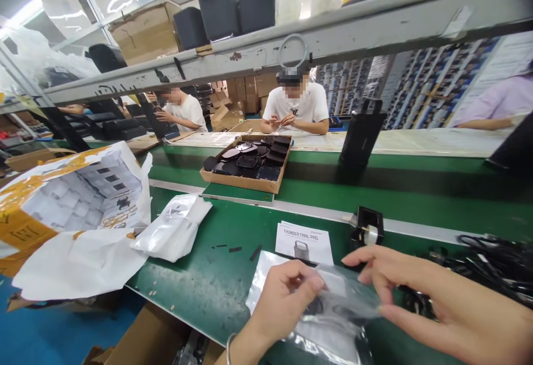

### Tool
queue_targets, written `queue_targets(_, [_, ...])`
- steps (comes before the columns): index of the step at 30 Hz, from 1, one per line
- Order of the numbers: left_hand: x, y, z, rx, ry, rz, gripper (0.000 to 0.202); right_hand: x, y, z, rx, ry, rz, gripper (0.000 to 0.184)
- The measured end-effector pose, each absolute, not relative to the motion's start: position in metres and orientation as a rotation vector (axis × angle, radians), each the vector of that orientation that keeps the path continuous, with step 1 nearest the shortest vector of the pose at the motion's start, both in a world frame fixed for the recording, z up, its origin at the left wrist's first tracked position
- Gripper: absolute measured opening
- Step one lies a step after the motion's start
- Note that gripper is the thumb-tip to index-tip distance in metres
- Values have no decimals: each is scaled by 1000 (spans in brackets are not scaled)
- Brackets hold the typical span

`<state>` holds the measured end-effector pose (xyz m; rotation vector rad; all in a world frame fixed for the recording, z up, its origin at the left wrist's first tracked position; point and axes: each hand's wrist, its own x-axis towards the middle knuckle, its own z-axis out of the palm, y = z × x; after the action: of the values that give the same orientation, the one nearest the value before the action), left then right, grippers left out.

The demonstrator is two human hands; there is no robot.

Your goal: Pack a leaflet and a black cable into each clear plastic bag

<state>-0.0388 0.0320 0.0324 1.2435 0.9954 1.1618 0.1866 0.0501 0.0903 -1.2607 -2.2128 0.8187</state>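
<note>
A clear plastic bag [333, 309] lies over the near part of the green bench, with something dark partly visible inside or beneath it. My left hand [283, 298] pinches the bag between thumb and curled fingers. At the bag's right edge, my right hand [420, 293] holds the film between thumb and a bent finger, its index finger stretched out. Just beyond the bag is a printed leaflet [306, 243] reading "THUNDER TRAIL PRO". A small black holder with a roll of tape [368, 229] stands behind my right hand.
A stack of flat plastic bags [175, 229] lies left, beside a large open printed sack [75, 204]. A carton tray [250, 162] holds black parts. Black cables [483, 270] pile up at right. A black speaker-like device [362, 134] stands farther back. Co-workers sit opposite, beneath an overhead shelf [250, 48].
</note>
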Motion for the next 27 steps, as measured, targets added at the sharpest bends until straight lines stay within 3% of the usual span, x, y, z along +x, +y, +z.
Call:
queue_targets(1, [-38, 32, 32, 1280, 1048, 1175, 32, 189, 49, 79, -1301, -2193, 846, 13])
queue_targets(4, [-36, 33, 33, 1331, 1134, 1238, 29, 184, 49, 49, -1379, -1854, 924, 46])
queue_targets(5, [-35, 33, 33, 1350, 1144, 1254, 30, 180, 48, 43, -1384, -1758, 956, 49])
queue_targets(8, [-33, 36, 34, 1387, 1153, 1285, 38, 168, 45, 33, -1400, -1677, 1046, 29])
queue_targets(11, [-32, 39, 31, 1317, 1102, 1277, 28, 164, 44, 33, -1405, -1654, 1026, 40])
queue_targets(16, [-33, 45, 29, 1310, 1158, 1178, 8, 170, 48, 32, -1323, -1716, 1004, 24])
queue_targets(20, [-39, 47, 30, 1268, 1014, 1223, 9, 178, 52, 29, -1288, -1776, 939, 22])
queue_targets(25, [-36, 49, 22, 1021, 804, 1216, 56, 178, 51, 28, -1158, -1809, 909, 24])
queue_targets(27, [-29, 51, 18, 1065, 944, 1130, 57, 177, 49, 27, -1122, -1861, 913, 26])
